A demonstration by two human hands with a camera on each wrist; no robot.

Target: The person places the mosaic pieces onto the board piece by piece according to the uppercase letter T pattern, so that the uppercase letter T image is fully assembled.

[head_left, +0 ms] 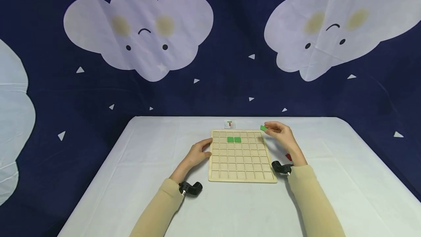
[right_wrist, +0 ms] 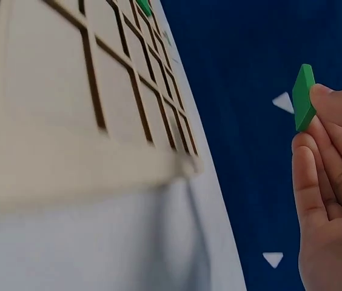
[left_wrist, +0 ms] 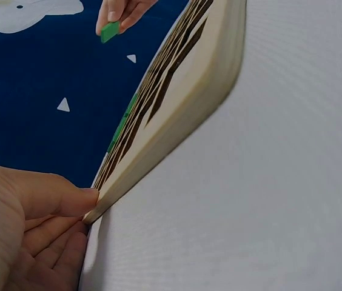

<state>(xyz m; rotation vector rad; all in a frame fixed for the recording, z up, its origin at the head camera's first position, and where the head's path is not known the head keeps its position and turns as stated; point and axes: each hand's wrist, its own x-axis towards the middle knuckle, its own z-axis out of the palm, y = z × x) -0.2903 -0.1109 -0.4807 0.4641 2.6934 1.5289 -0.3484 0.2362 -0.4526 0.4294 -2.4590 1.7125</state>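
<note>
A wooden grid board [head_left: 243, 181] lies flat on the table, with two green square tiles [head_left: 234, 139] side by side in a row near its far edge. My left hand [head_left: 196, 153] rests against the board's left edge, thumb and fingertips touching the rim. Past the far right corner, my right hand [head_left: 279, 133] is raised and pinches another green square tile [right_wrist: 304, 98] between thumb and fingers. That tile is held tilted, apart from the board.
Behind the board lies a small card [head_left: 230, 124] printed with a grid and a coloured pattern. A red piece [head_left: 288, 157] sits right of the board, partly hidden by the right wrist. A white cloth covers the table [head_left: 230, 211]; a dark blue cloud-patterned curtain [head_left: 236, 94] hangs behind.
</note>
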